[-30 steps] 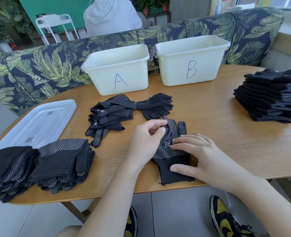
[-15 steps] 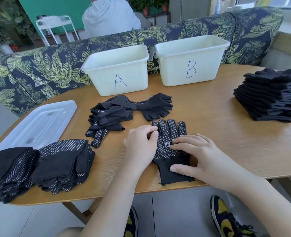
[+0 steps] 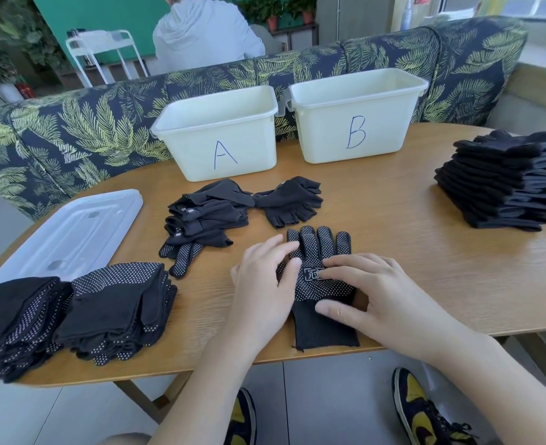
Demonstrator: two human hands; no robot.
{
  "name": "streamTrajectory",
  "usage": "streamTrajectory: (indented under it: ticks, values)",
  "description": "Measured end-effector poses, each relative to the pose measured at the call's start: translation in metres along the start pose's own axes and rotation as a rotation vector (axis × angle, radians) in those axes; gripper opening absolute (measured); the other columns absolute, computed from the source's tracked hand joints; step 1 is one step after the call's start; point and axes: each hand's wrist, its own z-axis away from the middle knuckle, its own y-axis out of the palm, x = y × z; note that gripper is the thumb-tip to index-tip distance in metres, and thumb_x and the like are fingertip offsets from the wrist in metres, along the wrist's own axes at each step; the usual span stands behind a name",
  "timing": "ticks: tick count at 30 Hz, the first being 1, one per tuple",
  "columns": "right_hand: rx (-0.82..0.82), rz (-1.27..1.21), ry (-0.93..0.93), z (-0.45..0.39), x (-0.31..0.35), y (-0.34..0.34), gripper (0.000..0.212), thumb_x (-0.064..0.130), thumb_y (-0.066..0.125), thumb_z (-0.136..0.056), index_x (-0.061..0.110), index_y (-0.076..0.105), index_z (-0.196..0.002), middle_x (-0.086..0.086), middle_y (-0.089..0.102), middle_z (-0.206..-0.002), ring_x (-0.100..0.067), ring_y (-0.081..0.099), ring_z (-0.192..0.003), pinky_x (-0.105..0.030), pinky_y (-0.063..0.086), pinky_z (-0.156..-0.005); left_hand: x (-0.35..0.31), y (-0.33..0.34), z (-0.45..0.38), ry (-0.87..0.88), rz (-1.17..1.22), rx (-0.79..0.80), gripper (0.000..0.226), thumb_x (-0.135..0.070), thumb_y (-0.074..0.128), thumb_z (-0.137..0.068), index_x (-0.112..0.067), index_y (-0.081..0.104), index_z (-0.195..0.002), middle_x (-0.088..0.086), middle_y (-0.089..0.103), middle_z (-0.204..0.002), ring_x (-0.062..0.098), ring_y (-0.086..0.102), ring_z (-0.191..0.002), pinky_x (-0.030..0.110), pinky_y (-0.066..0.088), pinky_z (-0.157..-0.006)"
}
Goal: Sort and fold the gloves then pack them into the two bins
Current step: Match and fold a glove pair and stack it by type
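The dotted glove (image 3: 316,271) lies flat near the front edge of the tabletop (image 3: 409,252), fingers pointing toward bin A (image 3: 220,136) and bin B (image 3: 355,117). Its thumb side is hidden under the left hand (image 3: 262,284), and part of the printed logo is covered by the right hand (image 3: 371,293). Both hands rest on it with fingers spread and fairly straight, pinching nothing. The plain folded stack (image 3: 506,181) is cut off at the right edge. A second ago the left hand's fingers were curled at the glove's edge; now they lie flatter across it, while the right hand has not shifted.
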Motion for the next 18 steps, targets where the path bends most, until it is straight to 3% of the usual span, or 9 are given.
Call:
streamTrajectory:
  ticks: [5,10,13,18]
  values:
    - [-0.195,-0.135,0.098,-0.048,-0.01,-0.013,0.027,0.045,0.059,-0.099,0.029,0.072,-0.116,0.021,0.065,-0.11,-0.011,0.059,-0.114,-0.026,0.04,-0.099,0.004,0.001,0.018,0.107,-0.07,0.139,0.06,-0.065,0.045,-0.099,-0.039,0.043,-0.152,-0.022,0.028,-0.162,-0.005,0.008,-0.151,0.028,0.006,-0.117]
    - [-0.022,-0.232,0.215,-0.104,-0.027,-0.006,0.027,0.036,0.069,-0.095,0.023,0.072,-0.119,0.011,0.069,-0.115,-0.008,0.061,-0.111,-0.022,0.041,-0.098,0.003,-0.001,0.015,0.125,-0.215,0.314,0.08,-0.079,0.033,-0.093,-0.036,0.024,-0.16,-0.02,0.011,-0.169,-0.004,-0.005,-0.153,0.035,-0.004,-0.125]
    - [0.073,-0.246,0.223,-0.117,-0.033,-0.005,0.024,0.035,0.075,-0.091,0.027,0.075,-0.114,0.014,0.07,-0.109,-0.006,0.061,-0.108,-0.026,0.044,-0.101,0.002,-0.002,0.014,0.124,-0.241,0.336,0.084,-0.081,0.032,-0.091,-0.036,0.02,-0.161,-0.02,0.008,-0.169,-0.002,-0.007,-0.154,0.038,-0.005,-0.126]
    - [0.094,-0.221,0.191,-0.126,-0.039,-0.002,0.013,0.03,0.079,-0.088,0.029,0.078,-0.101,0.013,0.069,-0.112,-0.008,0.061,-0.11,-0.03,0.043,-0.105,0.004,-0.001,0.013,0.141,-0.271,0.348,0.086,-0.082,0.028,-0.091,-0.036,0.017,-0.162,-0.019,0.006,-0.17,-0.001,-0.008,-0.154,0.04,-0.005,-0.127]
